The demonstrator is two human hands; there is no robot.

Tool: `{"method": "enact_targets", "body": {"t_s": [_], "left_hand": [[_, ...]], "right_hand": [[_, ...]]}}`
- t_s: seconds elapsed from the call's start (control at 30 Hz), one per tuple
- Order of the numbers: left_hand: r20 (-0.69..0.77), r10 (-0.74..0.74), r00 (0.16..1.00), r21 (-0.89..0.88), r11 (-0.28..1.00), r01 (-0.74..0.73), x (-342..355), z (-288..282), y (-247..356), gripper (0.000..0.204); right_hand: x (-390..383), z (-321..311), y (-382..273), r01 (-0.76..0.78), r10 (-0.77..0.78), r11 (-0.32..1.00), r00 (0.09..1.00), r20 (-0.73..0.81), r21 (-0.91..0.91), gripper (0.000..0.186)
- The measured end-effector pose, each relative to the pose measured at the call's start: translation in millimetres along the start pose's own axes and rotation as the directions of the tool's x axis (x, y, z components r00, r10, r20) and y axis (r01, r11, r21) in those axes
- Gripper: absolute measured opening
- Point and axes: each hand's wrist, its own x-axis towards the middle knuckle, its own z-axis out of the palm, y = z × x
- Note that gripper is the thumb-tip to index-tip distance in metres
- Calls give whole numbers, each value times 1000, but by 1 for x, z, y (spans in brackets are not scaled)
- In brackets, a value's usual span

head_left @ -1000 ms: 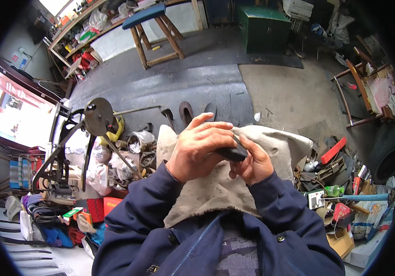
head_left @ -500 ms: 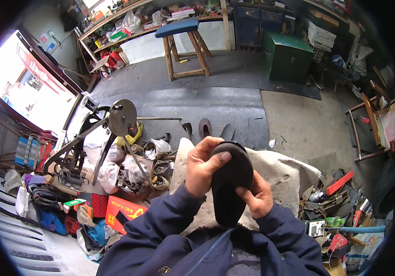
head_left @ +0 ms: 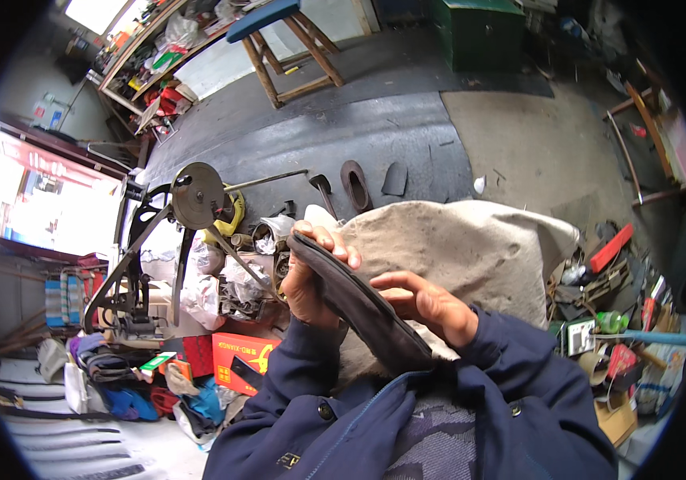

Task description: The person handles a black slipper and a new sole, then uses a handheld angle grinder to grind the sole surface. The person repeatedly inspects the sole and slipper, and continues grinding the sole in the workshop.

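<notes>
Softly matte, elongated dark shoe (head_left: 359, 310)

Daylight's pouring in from the doorway (head_left: 39, 192) at far left, totally blown out to white, and the window (head_left: 95, 12) at upper left is clipped too. The mat (head_left: 407, 132) picks up a soft sheen above centre. Right edge gets pretty murky, and the shoe (head_left: 361, 308) is so dark its detail kinda sinks. Heavy fisheye bends straight lines near the rim, with black corners.
</notes>
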Motion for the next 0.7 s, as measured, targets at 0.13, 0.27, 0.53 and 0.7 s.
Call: {"method": "enact_targets", "body": {"t_s": [0.13, 0.27, 0.53, 0.7], "left_hand": [[55, -40, 998, -63, 997, 44, 1, -3, -11, 36], [202, -76, 976, -122, 987, 102, 7, -4, -26, 50], [-187, -218, 958, 284, 921, 266, -9, 4, -20, 62], [-259, -296, 919, 389, 839, 380, -43, 13, -16, 86]], "right_hand": [[8, -14, 12, -274, 291, 956, 931, -218, 106, 52], [12, -11, 25, -255, 288, 942, 948, -135, 220, 67], [8, -10, 9, 5, 33, 993, 948, -318, 116, 54], [8, -18, 6, 91, -189, 969, 868, -458, -228, 43]]}}
